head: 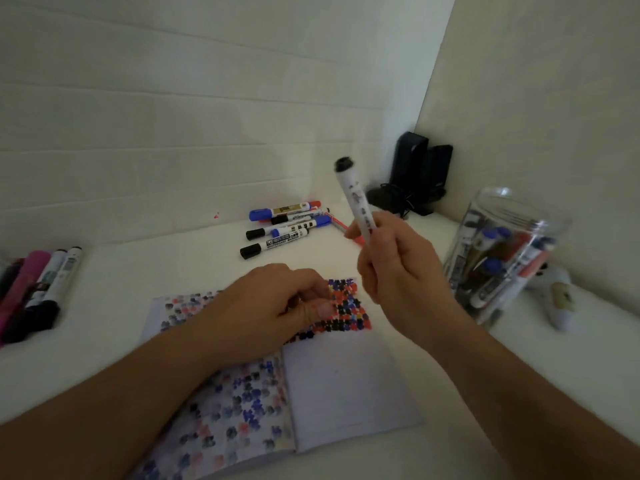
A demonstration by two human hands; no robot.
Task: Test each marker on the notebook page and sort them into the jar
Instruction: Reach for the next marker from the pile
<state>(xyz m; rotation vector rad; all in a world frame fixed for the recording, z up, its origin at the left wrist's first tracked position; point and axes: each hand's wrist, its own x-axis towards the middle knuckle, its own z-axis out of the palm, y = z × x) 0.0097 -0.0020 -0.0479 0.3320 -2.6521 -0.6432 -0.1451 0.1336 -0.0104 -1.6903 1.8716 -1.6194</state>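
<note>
My right hand (393, 268) grips a white marker with a black end (355, 195), held upright above the open notebook (346, 386). The marker's lower part is hidden inside my fist. My left hand (277, 303) rests with curled fingers on the notebook's far page, which is covered with black, red and blue test marks. I cannot tell whether it pinches something small. A clear plastic jar (502, 251) with several markers inside stands to the right of my right hand. A pile of blue, black and red capped markers (287, 225) lies on the table beyond the notebook.
Another group of markers (38, 289), pink, black and white, lies at the left edge. Two black speakers (420, 171) with a tangled cable stand in the back corner. A white object (561, 299) lies right of the jar. White walls close off the back and right.
</note>
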